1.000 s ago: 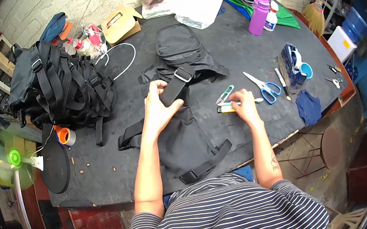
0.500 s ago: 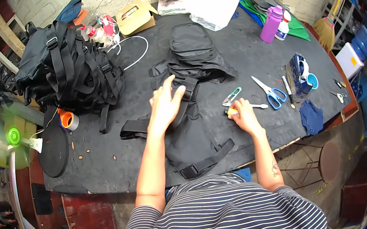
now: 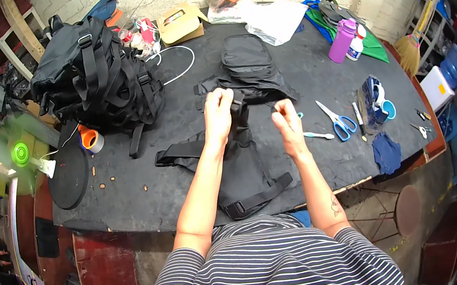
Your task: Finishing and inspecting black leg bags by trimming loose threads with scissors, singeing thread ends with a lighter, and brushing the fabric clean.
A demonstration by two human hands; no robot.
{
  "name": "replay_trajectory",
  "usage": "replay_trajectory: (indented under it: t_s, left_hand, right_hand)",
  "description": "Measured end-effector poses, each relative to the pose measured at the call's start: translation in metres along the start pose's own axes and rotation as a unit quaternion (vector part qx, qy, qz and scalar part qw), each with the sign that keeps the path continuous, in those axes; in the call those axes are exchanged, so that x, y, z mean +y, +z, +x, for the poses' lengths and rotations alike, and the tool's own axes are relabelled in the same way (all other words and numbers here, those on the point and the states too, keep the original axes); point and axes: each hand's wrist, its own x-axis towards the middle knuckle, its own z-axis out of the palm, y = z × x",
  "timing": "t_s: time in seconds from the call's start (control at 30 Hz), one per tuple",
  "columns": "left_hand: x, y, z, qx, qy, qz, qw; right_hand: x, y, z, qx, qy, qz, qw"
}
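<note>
"Table first, as it's the biggest. What's on it?"

"To the left of the black bag sits a bulky black backpack, heaped with straps."

"And where is that black bag itself?"

"Flat on the tabletop, right before the person's striped shirt. It's the one I'm measuring everything from. A belt with a buckle lies across its near end, and another strap sticks out from its left side."

"What's at its far end?"

"A boxy black pouch; I can't tell whether the two are joined. Well beyond the bag, a bit to its left, stands an open cardboard box."

"Now the hands."

"The left hand is over the bag's far end, fingers folded tight with the thumb, gripping a black strap there. The right hand is raised just off the bag's right side, fingertips drawn together with the thumb. I can't tell whether anything is pinched between them."

"Smaller things?"

"A purple bottle, beyond the bag and far to its right. Blue-handled scissors lie open to the bag's right, and past them on that side a marker. Between the bag and the scissors there's a toothbrush."

"Smallest?"

"Little brown bits, scattered left of the bag."
</note>
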Motion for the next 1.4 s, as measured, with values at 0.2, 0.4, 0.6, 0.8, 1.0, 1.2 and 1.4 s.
replay_trajectory:
  t_s: [0.2, 0.4, 0.6, 0.8, 1.0, 1.2, 1.4]
  left_hand:
    - [0.031, 0.01, -0.008, -0.059, 0.01, -0.27, 0.961]
    - [0.027, 0.006, -0.012, -0.114, -0.021, -0.325, 0.939]
    - [0.027, 0.006, -0.015, -0.113, -0.04, -0.343, 0.932]
    - [0.019, 0.002, -0.014, -0.135, -0.025, -0.347, 0.928]
    - [0.016, 0.001, -0.014, -0.132, -0.024, -0.348, 0.928]
    - [0.008, 0.017, -0.022, -0.074, 0.108, -0.015, 0.991]
    - [0.014, 0.024, -0.038, 0.027, 0.263, 0.097, 0.959]
  right_hand:
    - [-0.027, 0.042, 0.011, -0.021, -0.038, -0.037, 0.998]
    - [-0.033, 0.056, 0.008, 0.016, -0.074, 0.013, 0.997]
    - [-0.032, 0.057, 0.006, 0.045, -0.088, -0.052, 0.994]
    - [-0.033, 0.056, 0.007, 0.037, -0.099, -0.076, 0.992]
    - [-0.027, 0.055, 0.008, 0.016, -0.098, -0.045, 0.994]
    - [-0.03, 0.04, 0.014, 0.009, 0.037, 0.204, 0.978]
    - [-0.042, 0.03, 0.02, 0.013, 0.091, 0.302, 0.949]
